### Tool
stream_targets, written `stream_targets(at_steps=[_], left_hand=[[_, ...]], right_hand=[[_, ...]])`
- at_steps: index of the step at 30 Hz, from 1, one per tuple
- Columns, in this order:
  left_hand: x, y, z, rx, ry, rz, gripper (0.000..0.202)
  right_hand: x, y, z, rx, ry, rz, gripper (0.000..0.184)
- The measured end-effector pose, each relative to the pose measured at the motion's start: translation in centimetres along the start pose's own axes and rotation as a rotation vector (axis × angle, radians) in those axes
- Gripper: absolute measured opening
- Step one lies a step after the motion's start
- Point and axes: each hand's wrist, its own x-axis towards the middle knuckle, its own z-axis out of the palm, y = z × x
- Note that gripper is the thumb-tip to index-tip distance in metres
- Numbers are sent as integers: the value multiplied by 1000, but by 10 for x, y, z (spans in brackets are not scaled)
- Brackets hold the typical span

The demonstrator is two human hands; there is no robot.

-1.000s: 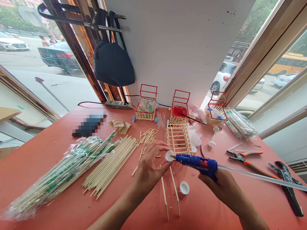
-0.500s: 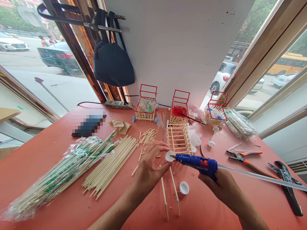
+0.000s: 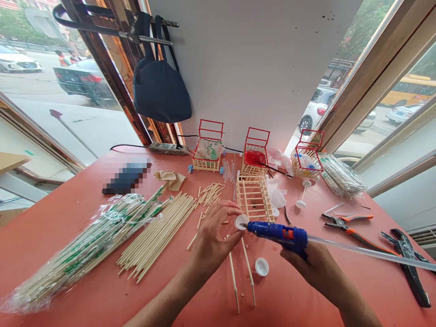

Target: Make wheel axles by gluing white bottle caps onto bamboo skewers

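Note:
Between the thumb and fingers of my left hand [image 3: 215,234] is a small white plastic cap [image 3: 240,221], its hollow side facing the glue gun. My right hand [image 3: 311,268] grips the blue hot glue gun [image 3: 277,232] by its handle, and the nozzle reaches into the cap. A long clear glue stick [image 3: 357,252] sticks out of the gun's back. Below the hands lie two thin wooden sticks [image 3: 233,281], side by side. Another white cap [image 3: 262,267] rests to their right. Just behind the cap stands a small wooden stick frame [image 3: 254,195].
Wooden sticks [image 3: 156,236] and a plastic-wrapped bundle [image 3: 88,245] lie left. Three red-topped stick carts [image 3: 206,159] line the back, near a power strip [image 3: 168,149]. Pliers [image 3: 354,231] and black cutters [image 3: 405,259] are at right. A cap-ended stick [image 3: 303,194] lies beyond them.
The glue gun has shifted slightly left, its nozzle now further inside the cap. My left hand and the cap stay almost in place.

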Motion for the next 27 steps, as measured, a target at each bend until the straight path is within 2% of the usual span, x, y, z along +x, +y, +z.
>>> stream_targets(at_steps=[10,27], left_hand=[[1,1,1,1,1,7,24],[0,0,1,-9,-9,17,23]], right_hand=[[0,5,0,-17,41,-2,30],[-1,4,2,-22,35,-16,32]])
